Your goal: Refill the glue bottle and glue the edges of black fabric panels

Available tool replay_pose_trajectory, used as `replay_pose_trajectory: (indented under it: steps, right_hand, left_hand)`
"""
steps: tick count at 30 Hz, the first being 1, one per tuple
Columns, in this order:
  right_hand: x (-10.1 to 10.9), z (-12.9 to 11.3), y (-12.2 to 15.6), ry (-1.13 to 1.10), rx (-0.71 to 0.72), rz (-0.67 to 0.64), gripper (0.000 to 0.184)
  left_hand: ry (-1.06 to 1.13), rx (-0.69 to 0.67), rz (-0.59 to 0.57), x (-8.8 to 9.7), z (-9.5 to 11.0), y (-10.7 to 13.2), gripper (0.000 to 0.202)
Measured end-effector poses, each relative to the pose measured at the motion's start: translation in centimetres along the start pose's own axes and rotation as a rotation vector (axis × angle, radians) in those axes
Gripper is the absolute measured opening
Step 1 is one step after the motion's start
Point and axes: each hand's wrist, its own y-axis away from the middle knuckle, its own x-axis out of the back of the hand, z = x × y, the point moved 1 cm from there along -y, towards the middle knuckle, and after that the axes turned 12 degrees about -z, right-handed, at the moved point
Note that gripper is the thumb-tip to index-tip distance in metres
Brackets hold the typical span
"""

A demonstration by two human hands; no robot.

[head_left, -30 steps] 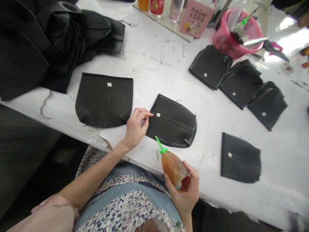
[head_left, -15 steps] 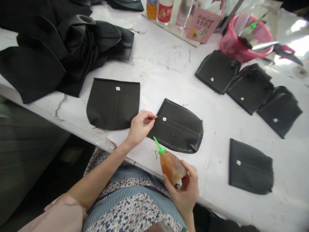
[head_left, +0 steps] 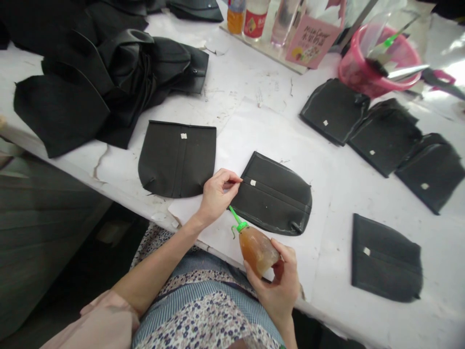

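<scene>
My right hand (head_left: 279,283) is wrapped round a squeeze bottle of amber glue (head_left: 256,249), its green nozzle tilted up and left. The nozzle's tip is at the lower left corner of a black leather-like panel (head_left: 278,191), which lies on the table with a shiny line along its near edge. At the panel's left edge my left hand (head_left: 218,194) pinches the border between thumb and forefinger. A second black panel (head_left: 163,160), with a small pale sticker, lies just left of that hand.
Black pieces are heaped (head_left: 123,82) at the back left. Three overlapping panels (head_left: 381,140) lie at right, with a single panel (head_left: 388,261) nearer me. A pink basket (head_left: 381,82) with tools, a pink box (head_left: 310,41) and several bottles stand at the back of the white table (head_left: 250,116).
The whole scene has shifted slightly right and down in view. The green nozzle has come closer to the panel's near left corner. My left hand keeps its pinch.
</scene>
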Motion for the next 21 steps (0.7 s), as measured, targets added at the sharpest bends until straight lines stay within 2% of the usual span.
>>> replay_pose_trajectory:
  steps: [6, 12, 21]
  right_hand:
    - [0.0, 0.0, -0.3, 0.012, 0.029, 0.033, 0.061]
    - [0.8, -0.4, 0.2, 0.013, -0.042, 0.077, 0.058]
    - [1.9, -0.5, 1.0, 0.04, -0.059, 0.103, 0.057]
  left_hand:
    - [-0.018, -0.028, 0.0, -0.2, 0.0, 0.1, 0.01]
    - [-0.101, -0.046, -0.035, -0.5, -0.2, 0.2, 0.014]
    - [-0.13, -0.058, -0.031, -0.5, -0.3, 0.1, 0.011]
